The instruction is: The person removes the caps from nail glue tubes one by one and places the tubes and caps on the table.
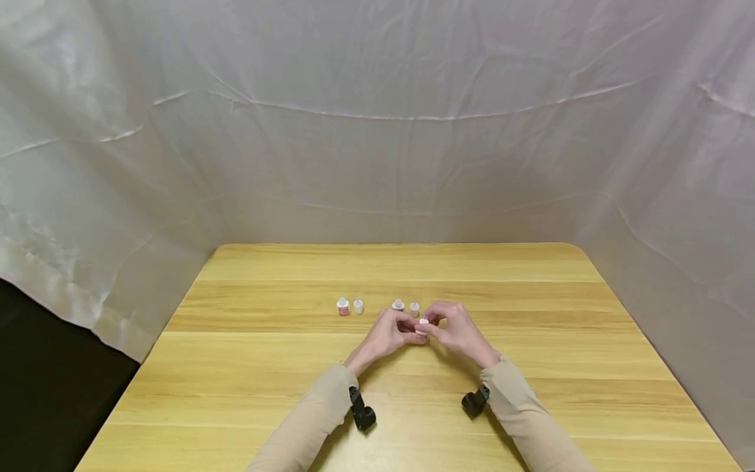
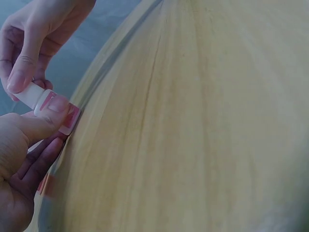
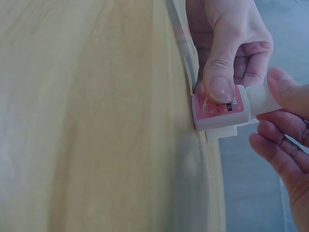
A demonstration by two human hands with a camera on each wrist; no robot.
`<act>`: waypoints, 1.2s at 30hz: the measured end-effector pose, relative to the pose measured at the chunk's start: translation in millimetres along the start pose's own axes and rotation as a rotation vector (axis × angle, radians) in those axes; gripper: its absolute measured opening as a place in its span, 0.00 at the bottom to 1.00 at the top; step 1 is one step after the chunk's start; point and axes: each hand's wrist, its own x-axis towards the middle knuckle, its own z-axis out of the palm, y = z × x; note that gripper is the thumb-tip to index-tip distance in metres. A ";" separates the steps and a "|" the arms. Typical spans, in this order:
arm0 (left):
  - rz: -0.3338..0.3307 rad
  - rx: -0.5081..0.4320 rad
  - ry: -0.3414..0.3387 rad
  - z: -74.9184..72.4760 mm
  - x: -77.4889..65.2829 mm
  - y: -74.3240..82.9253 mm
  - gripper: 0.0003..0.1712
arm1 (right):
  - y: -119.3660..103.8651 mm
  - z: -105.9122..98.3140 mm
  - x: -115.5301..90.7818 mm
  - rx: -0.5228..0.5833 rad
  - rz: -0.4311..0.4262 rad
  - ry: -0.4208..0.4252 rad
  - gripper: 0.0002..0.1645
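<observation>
Between both hands is a small white bottle (image 3: 217, 113) with a pink label, tipped on its side in the right wrist view. My left hand (image 1: 386, 335) pinches its body, thumb on the label. The thumb and fingers of my right hand (image 1: 459, 329) grip the white cap (image 3: 261, 99) at the bottle's neck. The left wrist view shows the same hold, with the cap (image 2: 30, 94) under the right thumb. Whether the cap is loose or tight I cannot tell.
Left of the hands stand a similar bottle (image 1: 343, 307) with a red label and a small white cap-like piece (image 1: 358, 306). Just behind the hands are another bottle (image 1: 398, 305), partly hidden, and another whitish piece (image 1: 414, 308). A wooden table (image 1: 265, 380) lies beneath, with grey curtains (image 1: 377, 164) around it.
</observation>
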 end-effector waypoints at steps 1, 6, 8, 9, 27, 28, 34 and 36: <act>0.000 -0.002 -0.002 0.0 -0.2 -0.1 0.13 | -0.1 0.1 0.0 -0.002 -0.008 -0.003 0.05; 0.008 0.007 -0.005 0.2 0.3 0.0 0.13 | 0.3 -0.4 -1.4 0.013 -0.006 -0.018 0.06; 0.009 0.012 -0.004 0.1 0.5 0.4 0.13 | 0.7 -0.6 -2.0 0.030 0.006 -0.021 0.07; 0.008 0.015 -0.002 0.0 0.6 0.5 0.13 | 1.3 -0.7 -2.3 0.036 0.015 -0.019 0.07; 0.004 -0.011 -0.009 -0.4 -0.4 0.1 0.12 | 2.2 -0.4 -4.1 0.034 0.014 -0.002 0.07; 0.004 -0.010 -0.009 -0.4 -0.3 0.1 0.12 | 2.3 -0.2 -4.2 0.043 0.011 -0.006 0.07; 0.007 -0.005 -0.004 -0.3 -0.2 -0.1 0.12 | 4.9 0.4 -4.5 0.100 0.054 -0.003 0.07; 0.002 -0.006 -0.002 0.1 -0.1 -0.7 0.13 | 4.6 0.0 -4.3 0.091 0.077 0.010 0.08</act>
